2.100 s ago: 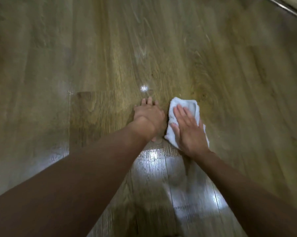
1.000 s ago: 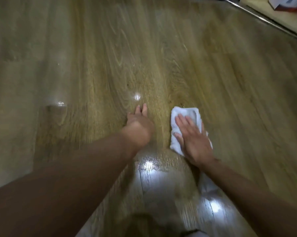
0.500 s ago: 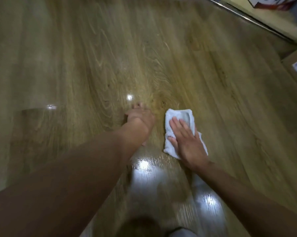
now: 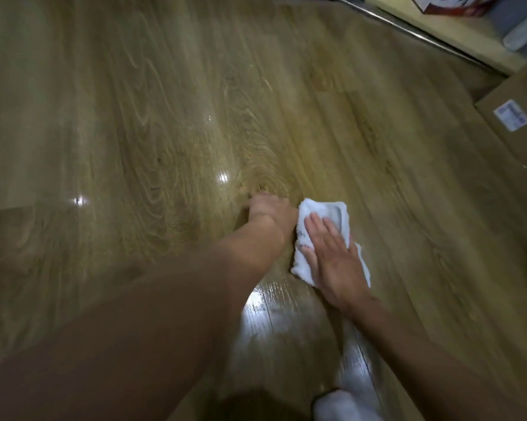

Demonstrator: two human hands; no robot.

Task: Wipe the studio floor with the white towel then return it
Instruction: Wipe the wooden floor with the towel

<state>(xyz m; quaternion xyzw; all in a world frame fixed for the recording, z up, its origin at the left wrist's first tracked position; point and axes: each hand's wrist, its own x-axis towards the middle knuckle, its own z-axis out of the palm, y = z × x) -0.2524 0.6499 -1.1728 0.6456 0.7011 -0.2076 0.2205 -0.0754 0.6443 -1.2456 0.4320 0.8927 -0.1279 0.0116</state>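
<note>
The folded white towel (image 4: 329, 209) lies flat on the glossy wooden floor (image 4: 165, 132) in the middle of the view. My right hand (image 4: 332, 259) presses on it with straight, spread fingers and covers most of it. My left hand (image 4: 271, 209) rests on the bare floor right beside the towel's left edge, arm stretched out; its fingers are tucked out of sight behind the knuckles.
A brown cardboard box (image 4: 517, 129) with a white label stands at the right edge. A metal rail (image 4: 408, 31) runs across the top right, with a pale surface and a boxed item (image 4: 444, 4) beyond it. Something white (image 4: 341, 405) shows at the bottom edge.
The view has swung so the box and rail came into sight at the right. My left hand drew closer to the towel; my right hand stays pressed flat on it.
</note>
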